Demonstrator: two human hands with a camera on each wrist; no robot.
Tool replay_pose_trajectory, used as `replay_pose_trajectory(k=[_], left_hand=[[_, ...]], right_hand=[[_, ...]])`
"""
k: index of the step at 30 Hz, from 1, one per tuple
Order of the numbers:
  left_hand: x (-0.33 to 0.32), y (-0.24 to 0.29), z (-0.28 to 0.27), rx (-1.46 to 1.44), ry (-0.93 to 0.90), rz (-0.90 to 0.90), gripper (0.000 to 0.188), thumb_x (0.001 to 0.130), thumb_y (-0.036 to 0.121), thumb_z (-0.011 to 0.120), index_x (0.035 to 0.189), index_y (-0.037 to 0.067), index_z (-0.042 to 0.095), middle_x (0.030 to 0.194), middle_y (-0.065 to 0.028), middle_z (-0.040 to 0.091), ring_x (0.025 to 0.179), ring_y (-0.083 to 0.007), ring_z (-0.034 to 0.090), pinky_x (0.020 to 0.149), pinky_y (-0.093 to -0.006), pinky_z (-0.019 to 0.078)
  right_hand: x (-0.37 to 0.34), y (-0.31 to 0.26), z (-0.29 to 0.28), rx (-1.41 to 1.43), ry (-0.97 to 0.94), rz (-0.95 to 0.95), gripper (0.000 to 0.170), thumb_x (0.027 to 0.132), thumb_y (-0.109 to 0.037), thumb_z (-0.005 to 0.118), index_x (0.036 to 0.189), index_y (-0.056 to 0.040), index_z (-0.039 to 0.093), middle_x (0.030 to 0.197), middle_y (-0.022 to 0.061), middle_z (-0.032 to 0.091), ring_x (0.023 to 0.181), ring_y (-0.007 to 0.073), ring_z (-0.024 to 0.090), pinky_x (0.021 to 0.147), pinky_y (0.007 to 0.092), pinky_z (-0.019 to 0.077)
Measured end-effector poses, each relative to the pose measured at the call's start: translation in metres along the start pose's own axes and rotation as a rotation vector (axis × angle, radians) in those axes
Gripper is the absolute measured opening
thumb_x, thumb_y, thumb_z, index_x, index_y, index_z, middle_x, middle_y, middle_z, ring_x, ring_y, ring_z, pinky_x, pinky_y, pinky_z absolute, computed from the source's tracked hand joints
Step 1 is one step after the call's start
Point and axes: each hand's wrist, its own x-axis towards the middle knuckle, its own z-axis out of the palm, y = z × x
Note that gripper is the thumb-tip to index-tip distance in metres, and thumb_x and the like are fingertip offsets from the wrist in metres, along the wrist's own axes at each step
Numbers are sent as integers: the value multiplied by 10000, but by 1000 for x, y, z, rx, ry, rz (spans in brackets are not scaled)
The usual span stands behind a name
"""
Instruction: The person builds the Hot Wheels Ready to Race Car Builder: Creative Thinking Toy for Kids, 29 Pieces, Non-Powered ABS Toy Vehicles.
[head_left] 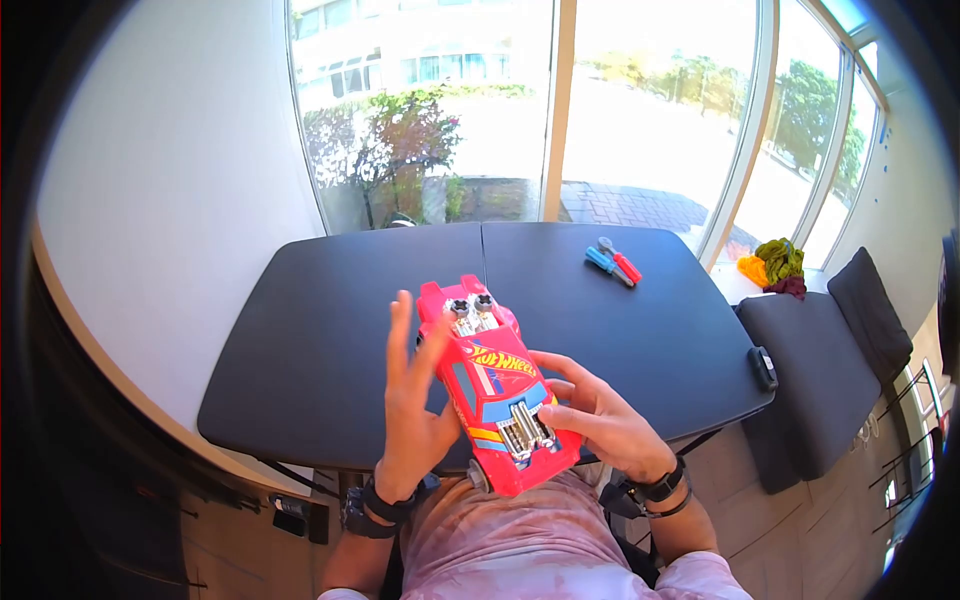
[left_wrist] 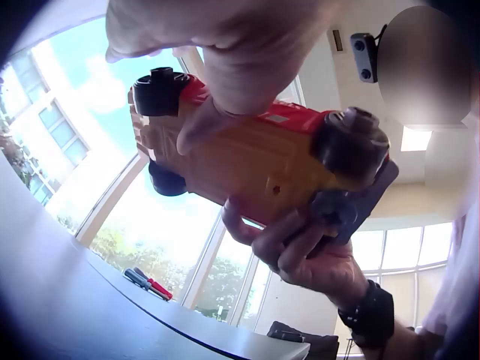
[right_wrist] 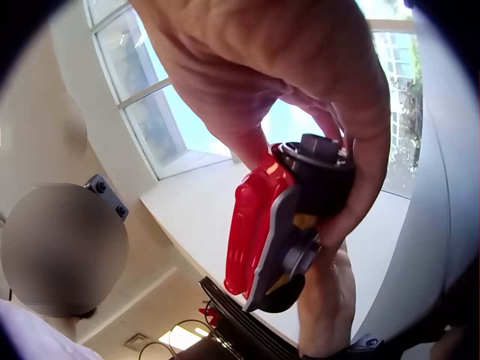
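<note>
A red toy car (head_left: 497, 375) with "Hot Wheels" lettering, chrome engine parts and a blue windscreen is held up above the near table edge. My right hand (head_left: 612, 425) grips its right rear side, thumb on top by the chrome and fingers curled beneath, as the left wrist view shows. The left hand (head_left: 412, 415) is at the car's left side with its fingers extended upward. Its thumb (left_wrist: 201, 126) lies against the tan underside (left_wrist: 262, 161) in the left wrist view. Dark wheels (left_wrist: 351, 148) show there, while the right wrist view catches the car's end (right_wrist: 262, 232).
On the black table (head_left: 320, 330), a blue-handled tool (head_left: 603, 262) and a red-handled tool (head_left: 627, 267) lie toward the back right. A black device (head_left: 763, 368) sits at the right edge. Beyond are a dark chair (head_left: 825, 370) and bunched coloured cloth (head_left: 780, 265).
</note>
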Motion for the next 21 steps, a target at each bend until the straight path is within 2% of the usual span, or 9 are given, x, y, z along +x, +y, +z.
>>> replay_pose_trajectory(k=[2, 3, 6, 7, 10, 11, 14, 17, 21], left_hand=[[2, -1, 4, -89, 131, -146, 705, 993, 33, 768, 1656, 99, 538, 1768, -265, 398, 1692, -401, 327, 1336, -604, 299], [-4, -10, 9, -119, 183, -214, 618, 1108, 113, 685, 1683, 68, 461, 1646, -224, 550, 1518, -334, 576, 1222, -494, 495], [-6, -25, -6, -682, -7, -582, 499, 1158, 182, 646, 1623, 49, 524, 1446, -153, 709, 1235, -232, 757, 1057, -362, 602], [-4, -21, -9, -736, -79, -705, 455, 1168, 197, 636, 1580, 20, 559, 1267, -97, 788, 1017, -153, 794, 923, -286, 632], [-3, -4, -6, -705, -188, -712, 470, 1165, 208, 642, 1583, 4, 574, 1235, -107, 795, 1037, -141, 781, 921, -313, 648], [-7, -11, -4, -645, -230, -636, 553, 1129, 201, 711, 1618, -8, 558, 1274, -122, 786, 1048, -142, 780, 892, -316, 667], [-7, -6, 1, -673, -244, -535, 677, 1072, 174, 792, 1658, -21, 516, 1293, -127, 780, 1080, -152, 779, 870, -303, 675], [-7, -9, 1, -644, -254, -517, 741, 1026, 144, 840, 1663, -35, 505, 1347, -145, 758, 1113, -162, 776, 854, -296, 679], [-1, -10, 1, -542, -250, -460, 682, 1024, 144, 838, 1614, -58, 562, 1362, -142, 715, 1094, -170, 782, 844, -304, 678]], right_hand=[[3, 3, 2, 27, 25, -62, 742, 1116, -182, 748, 1731, -69, 351, 1477, 146, 644, 1341, 166, 658, 1086, 347, 612], [5, 7, 1, 23, 38, -90, 740, 1119, -185, 742, 1733, -71, 344, 1481, 146, 635, 1343, 168, 655, 1091, 347, 609], [12, 11, 2, 16, 88, -179, 747, 1122, -174, 734, 1739, -84, 323, 1497, 145, 607, 1345, 174, 649, 1102, 350, 603], [14, 12, 3, 14, 105, -207, 751, 1122, -167, 734, 1741, -89, 316, 1503, 146, 597, 1345, 176, 648, 1106, 352, 601], [20, 16, 0, -16, 154, -237, 778, 1113, -145, 742, 1745, -105, 290, 1535, 156, 576, 1347, 190, 650, 1101, 363, 606], [20, 16, 0, -28, 159, -244, 788, 1108, -145, 749, 1746, -110, 287, 1539, 159, 575, 1348, 193, 650, 1097, 365, 607], [22, 15, -1, -63, 167, -254, 816, 1098, -147, 766, 1747, -115, 273, 1557, 169, 566, 1351, 200, 650, 1089, 369, 612], [23, 17, -3, -96, 176, -243, 821, 1095, -155, 772, 1743, -97, 270, 1579, 176, 560, 1345, 202, 654, 1081, 365, 614], [28, 14, -10, -209, 191, -264, 772, 1091, -165, 781, 1718, -41, 348, 1580, 184, 595, 1297, 195, 681, 1059, 354, 610]])
